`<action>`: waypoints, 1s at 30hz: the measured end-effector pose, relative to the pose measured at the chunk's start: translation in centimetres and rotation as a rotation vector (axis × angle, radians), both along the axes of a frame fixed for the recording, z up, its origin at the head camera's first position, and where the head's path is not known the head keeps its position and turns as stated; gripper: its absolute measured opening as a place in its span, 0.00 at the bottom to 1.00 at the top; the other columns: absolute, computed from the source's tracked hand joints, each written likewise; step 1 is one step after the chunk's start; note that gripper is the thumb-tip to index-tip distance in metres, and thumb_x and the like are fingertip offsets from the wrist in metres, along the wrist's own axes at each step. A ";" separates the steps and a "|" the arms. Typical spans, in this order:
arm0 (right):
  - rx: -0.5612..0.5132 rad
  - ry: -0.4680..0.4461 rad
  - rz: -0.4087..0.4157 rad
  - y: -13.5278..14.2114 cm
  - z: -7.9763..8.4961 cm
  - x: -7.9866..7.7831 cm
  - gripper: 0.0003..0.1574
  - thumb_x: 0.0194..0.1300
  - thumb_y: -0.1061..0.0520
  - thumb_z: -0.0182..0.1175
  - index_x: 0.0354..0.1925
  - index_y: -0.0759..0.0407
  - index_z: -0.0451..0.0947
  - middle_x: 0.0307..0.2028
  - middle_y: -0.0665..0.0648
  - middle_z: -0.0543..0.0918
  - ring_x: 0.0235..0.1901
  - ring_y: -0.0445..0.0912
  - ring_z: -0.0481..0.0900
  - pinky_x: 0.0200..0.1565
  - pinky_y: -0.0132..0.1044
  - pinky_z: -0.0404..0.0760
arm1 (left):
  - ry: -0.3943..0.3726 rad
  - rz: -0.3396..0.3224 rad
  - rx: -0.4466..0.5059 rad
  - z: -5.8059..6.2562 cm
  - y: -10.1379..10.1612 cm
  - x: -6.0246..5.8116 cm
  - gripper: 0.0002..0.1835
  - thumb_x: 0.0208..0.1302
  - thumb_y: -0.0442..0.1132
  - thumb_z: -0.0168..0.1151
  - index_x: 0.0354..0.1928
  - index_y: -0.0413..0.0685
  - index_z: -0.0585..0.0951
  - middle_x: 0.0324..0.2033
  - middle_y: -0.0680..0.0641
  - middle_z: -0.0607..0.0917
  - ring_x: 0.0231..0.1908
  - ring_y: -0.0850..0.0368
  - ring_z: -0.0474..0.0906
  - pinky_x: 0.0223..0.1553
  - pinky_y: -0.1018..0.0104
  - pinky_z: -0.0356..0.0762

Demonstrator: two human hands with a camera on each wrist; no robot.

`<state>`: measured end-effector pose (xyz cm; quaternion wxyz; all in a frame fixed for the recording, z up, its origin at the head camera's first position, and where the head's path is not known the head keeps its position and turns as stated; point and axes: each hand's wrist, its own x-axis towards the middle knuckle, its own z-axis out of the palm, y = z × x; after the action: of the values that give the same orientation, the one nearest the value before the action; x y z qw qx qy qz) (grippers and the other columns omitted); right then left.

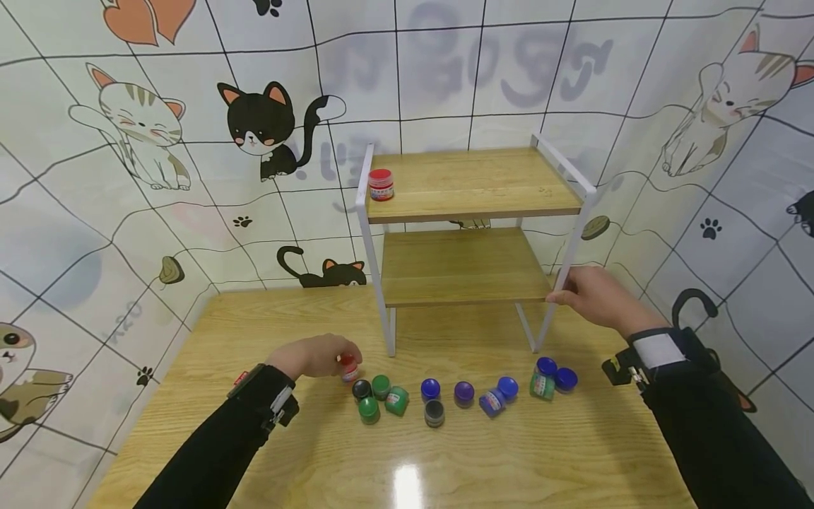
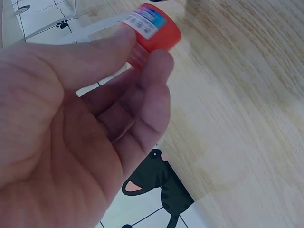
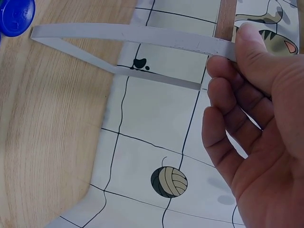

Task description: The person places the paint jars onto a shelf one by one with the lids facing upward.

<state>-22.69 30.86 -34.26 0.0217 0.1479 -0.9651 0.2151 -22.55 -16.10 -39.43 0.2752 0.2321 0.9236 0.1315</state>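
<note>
My left hand [image 1: 314,355] pinches a small red paint jar [image 1: 348,368] between thumb and fingers, low over the table at the left end of the jars. The left wrist view shows that jar tilted, its printed label facing up. With thumb and forefinger, my right hand [image 1: 598,298] grips the white metal frame [image 3: 133,33] of a two-tier shelf at its right front upright, level with the lower board [image 1: 464,265]. A second red paint jar [image 1: 381,185] stands at the left end of the upper board [image 1: 470,184].
Between my arms, several paint jars spread across the wooden table [image 1: 318,466]: a green jar [image 1: 368,410], a black-lidded jar [image 1: 362,389], a purple jar [image 1: 464,394], a tipped blue jar [image 1: 492,403] and others. A cat-print tiled sheet [image 1: 432,78] covers the walls behind.
</note>
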 end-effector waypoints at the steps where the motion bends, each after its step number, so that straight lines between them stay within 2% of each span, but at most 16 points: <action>1: 0.001 -0.002 -0.001 0.0 0.0 0.0 0.09 0.63 0.57 0.65 0.34 0.63 0.81 0.26 0.55 0.82 0.27 0.47 0.73 0.29 0.38 0.72 | 0.007 -0.009 0.002 0.0 0.0 0.0 0.14 0.66 0.30 0.59 0.51 0.50 0.81 0.44 0.52 0.80 0.46 0.54 0.73 0.57 0.51 0.72; 12: 0.008 0.003 0.003 -0.1 0.3 0.1 0.08 0.64 0.57 0.65 0.34 0.62 0.80 0.27 0.55 0.82 0.27 0.47 0.73 0.30 0.38 0.73 | 0.033 -0.075 0.024 0.8 0.7 -0.1 0.15 0.67 0.30 0.58 0.54 0.48 0.81 0.43 0.52 0.80 0.44 0.55 0.72 0.54 0.54 0.73; 19: 0.007 0.015 0.014 0.0 0.1 0.0 0.08 0.63 0.57 0.65 0.34 0.63 0.81 0.26 0.55 0.83 0.27 0.46 0.74 0.29 0.37 0.73 | 0.040 -0.081 0.005 1.5 1.5 0.2 0.15 0.67 0.32 0.58 0.54 0.52 0.81 0.41 0.55 0.79 0.43 0.56 0.71 0.51 0.57 0.72; 30: 0.014 0.009 0.005 0.1 0.0 0.0 0.09 0.63 0.56 0.65 0.34 0.62 0.80 0.27 0.55 0.82 0.27 0.46 0.73 0.29 0.37 0.72 | 0.077 -0.131 0.002 3.3 2.6 0.7 0.14 0.69 0.31 0.56 0.52 0.53 0.81 0.40 0.52 0.78 0.43 0.55 0.71 0.50 0.57 0.72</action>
<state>-22.68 30.93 -34.26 0.0247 0.1514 -0.9661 0.2075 -21.83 -13.47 -36.15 0.2472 0.2973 0.9162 0.1050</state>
